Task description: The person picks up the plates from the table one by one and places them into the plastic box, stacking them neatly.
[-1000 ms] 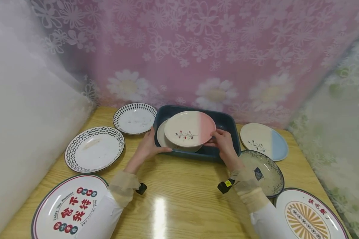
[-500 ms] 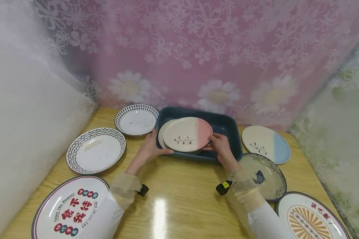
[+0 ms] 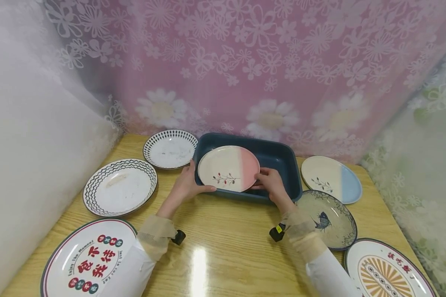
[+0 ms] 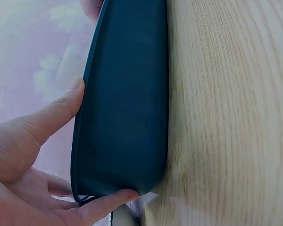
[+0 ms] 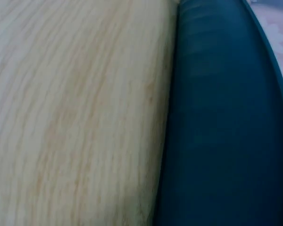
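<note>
A dark blue rectangular basin (image 3: 278,160) stands at the back middle of the table. In its left part lies an oval cream-and-pink plate (image 3: 223,165) with a red-berry sprig. My right hand (image 3: 270,183), reaching over the front rim, pinches the pink edge of this plate. My left hand (image 3: 186,183) grips the basin's front left corner; in the left wrist view the thumb (image 4: 61,108) is on the front rim and a finger lies along the end wall. The right wrist view holds only the basin's outer wall (image 5: 226,122) and wood; the hand is outside it.
On the left are a diamond-rimmed plate (image 3: 170,149), a zigzag-rimmed plate (image 3: 119,187) and a large plate with red characters (image 3: 93,255). On the right lie a cream-and-blue plate (image 3: 330,178), a fish plate (image 3: 325,218) and a sunburst plate (image 3: 388,270). A flowered curtain (image 3: 223,66) hangs behind.
My right hand has brought the cream-and-pink plate down and leftward in the basin, over another pale plate that is now covered. My left hand has kept its grip on the corner.
</note>
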### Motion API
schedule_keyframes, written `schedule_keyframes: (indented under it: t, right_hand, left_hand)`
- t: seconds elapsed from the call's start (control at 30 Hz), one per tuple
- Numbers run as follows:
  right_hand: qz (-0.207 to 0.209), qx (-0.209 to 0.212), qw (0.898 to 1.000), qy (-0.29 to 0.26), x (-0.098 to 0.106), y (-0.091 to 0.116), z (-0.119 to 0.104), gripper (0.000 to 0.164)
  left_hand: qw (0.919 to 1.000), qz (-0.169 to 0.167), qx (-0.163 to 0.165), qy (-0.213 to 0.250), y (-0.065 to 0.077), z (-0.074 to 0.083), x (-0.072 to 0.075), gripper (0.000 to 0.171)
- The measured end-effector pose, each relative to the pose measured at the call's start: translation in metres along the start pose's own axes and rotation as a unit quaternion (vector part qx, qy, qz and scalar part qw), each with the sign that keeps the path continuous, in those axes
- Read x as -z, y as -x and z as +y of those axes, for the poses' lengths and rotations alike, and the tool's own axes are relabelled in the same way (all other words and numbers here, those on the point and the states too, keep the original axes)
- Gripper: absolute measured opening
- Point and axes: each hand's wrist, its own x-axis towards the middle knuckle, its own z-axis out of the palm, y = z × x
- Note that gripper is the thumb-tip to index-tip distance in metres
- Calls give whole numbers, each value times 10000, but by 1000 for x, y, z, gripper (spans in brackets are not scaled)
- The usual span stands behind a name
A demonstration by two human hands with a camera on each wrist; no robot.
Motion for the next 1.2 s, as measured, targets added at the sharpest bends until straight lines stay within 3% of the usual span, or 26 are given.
schedule_keyframes:
  t: [0.17,0.47,0.6,0.83,0.9,1.1,1.2]
  right_hand:
    - [127,28,9968,794,-3,0,1,34]
    - [-357,-73,9954,880,-5,-2,1,31]
    - [-579,-155,9914,1167,-7,-3,1,27]
    - [-505,-193,9859,1584,-9,-2,1,21]
    - [-521,-166,9854,1615,-9,-2,0,28]
    - [-549,-160,9846,1654,-9,-3,1,71]
    - [-522,-220,9852,1619,-9,-4,1,74]
  left_hand:
    - [10000,-13,76,52,0,0,-1,124]
    - [9998,-70,164,92,1,0,-1,126]
    - [9998,-68,177,50,2,1,0,127]
    - [9999,-49,109,25,2,3,1,127]
    - [9999,-33,112,26,2,3,1,127]
    - [9999,-40,133,56,1,2,0,127]
    - [9999,-22,125,105,1,1,0,125]
